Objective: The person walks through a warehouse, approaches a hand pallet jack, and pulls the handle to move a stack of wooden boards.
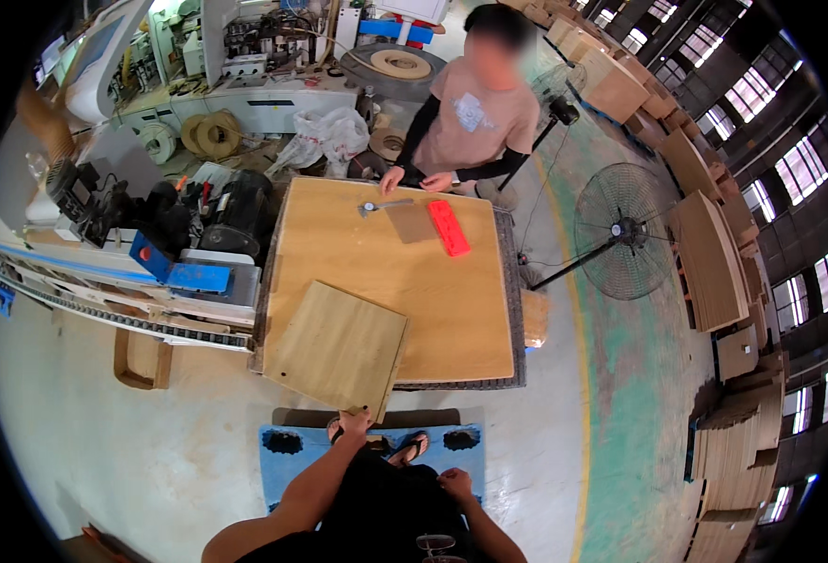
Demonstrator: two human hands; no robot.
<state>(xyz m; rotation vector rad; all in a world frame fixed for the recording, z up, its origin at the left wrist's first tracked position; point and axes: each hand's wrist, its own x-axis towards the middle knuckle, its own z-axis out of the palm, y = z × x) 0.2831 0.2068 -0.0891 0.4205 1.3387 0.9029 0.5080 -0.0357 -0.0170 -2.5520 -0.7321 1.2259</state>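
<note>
The fingers of the left hand (356, 421) are gripping the near corner of a wooden panel (339, 342). The panel is lying at an angle over the near left part of the surface (456, 314), its near corner projecting past the edge; two dark holes are showing in its face. The right hand (453, 484) is hanging beside the body, its fingers curling inward; whether they are holding anything cannot be told.

On the far half of the surface, a dial caliper (383, 206), a thin brown sheet (412, 224) and a red tray (448, 228) are lying close together. A co-worker (479, 117) is standing at the far edge, both hands resting at or near it.

Below, the wearer's feet are standing on a blue plastic pallet (278, 469). To the left, a machine with a black motor (237, 214) is adjoining the surface. Beyond it, coiled reels (213, 134) and a white plastic bag (325, 136) are lying. To the right, a caged fan (625, 230) is standing over a green floor strip (630, 394); stacked boards (709, 239) are lining the strip, and bright windows (750, 94) are running along the wall.
</note>
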